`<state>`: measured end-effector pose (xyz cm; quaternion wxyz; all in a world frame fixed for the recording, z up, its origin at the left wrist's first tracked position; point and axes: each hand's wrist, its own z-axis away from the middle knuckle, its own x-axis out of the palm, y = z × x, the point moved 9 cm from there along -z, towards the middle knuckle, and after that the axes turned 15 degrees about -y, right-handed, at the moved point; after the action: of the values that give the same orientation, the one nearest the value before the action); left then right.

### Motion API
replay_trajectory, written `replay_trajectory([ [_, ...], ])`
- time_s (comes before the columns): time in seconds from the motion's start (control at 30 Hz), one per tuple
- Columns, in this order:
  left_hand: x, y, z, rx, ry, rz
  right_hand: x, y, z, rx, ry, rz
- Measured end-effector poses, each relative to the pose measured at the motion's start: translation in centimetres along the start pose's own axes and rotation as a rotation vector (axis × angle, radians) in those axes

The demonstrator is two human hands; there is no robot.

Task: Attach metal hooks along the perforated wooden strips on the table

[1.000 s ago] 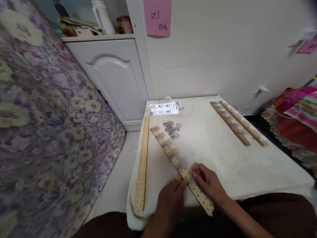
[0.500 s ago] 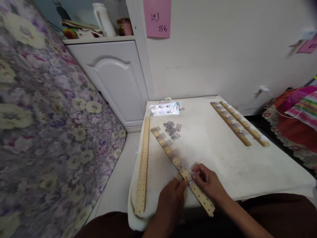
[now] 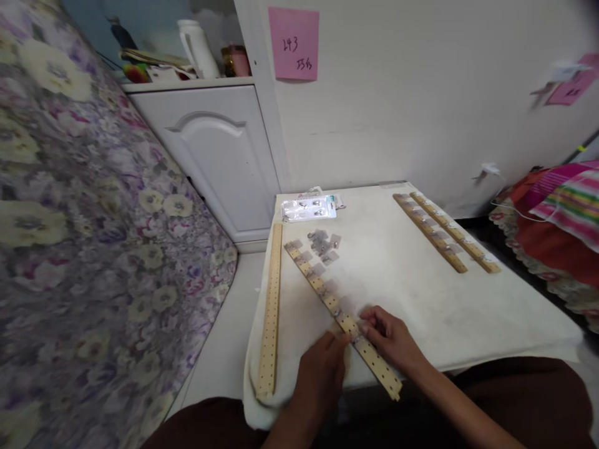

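Note:
A pale perforated wooden strip lies slantwise on the table in front of me. Several small translucent squares with metal bits sit along its upper part. My left hand is closed at the strip's left edge, with thumb and fingers on the wood. On the other side, my right hand pinches a small clear piece with a metal bit against the strip; the fingers partly hide it. Farther up the table is a loose pile of similar clear pieces. Left of the slanted strip lies a bare perforated strip.
Two more strips, one nearer and one farther right, lie at the table's right side with clear pieces along them. A clear blister pack rests at the back left. White cloth covers the table; a floral curtain hangs left.
The camera view has shifted slightly. Both hands stay at the same place on the slanted strip, with only small finger movement; the right fingers still pinch the clear piece.

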<state>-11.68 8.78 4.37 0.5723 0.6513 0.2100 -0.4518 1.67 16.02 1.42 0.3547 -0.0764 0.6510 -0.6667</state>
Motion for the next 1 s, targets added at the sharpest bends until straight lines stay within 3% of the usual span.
replay_trajectory([
  [0.17,-0.2,-0.3,0.1,0.007,0.092,0.033,-0.5,-0.2,0.3,-0.014,0.057,-0.003],
  [0.33,-0.2,-0.9,-0.3,-0.065,0.078,0.070,-0.4,0.9,0.4,0.029,0.050,-0.124],
  [0.5,-0.3,-1.1,-0.4,-0.140,0.036,0.083,-3.6,1.5,-1.6,-0.014,0.118,-0.060],
  [0.67,-0.1,-0.9,-0.6,-0.161,-0.022,0.044,-7.2,1.2,-7.3,-0.047,0.177,0.042],
  [0.83,0.3,-1.4,-0.9,-0.196,-0.107,0.038,-8.3,0.2,-14.9,-0.083,0.253,0.106],
  [1.0,2.2,-3.1,-1.4,-0.252,-0.210,-0.025,-9.2,-1.0,-20.5,-0.102,0.345,0.208],
])
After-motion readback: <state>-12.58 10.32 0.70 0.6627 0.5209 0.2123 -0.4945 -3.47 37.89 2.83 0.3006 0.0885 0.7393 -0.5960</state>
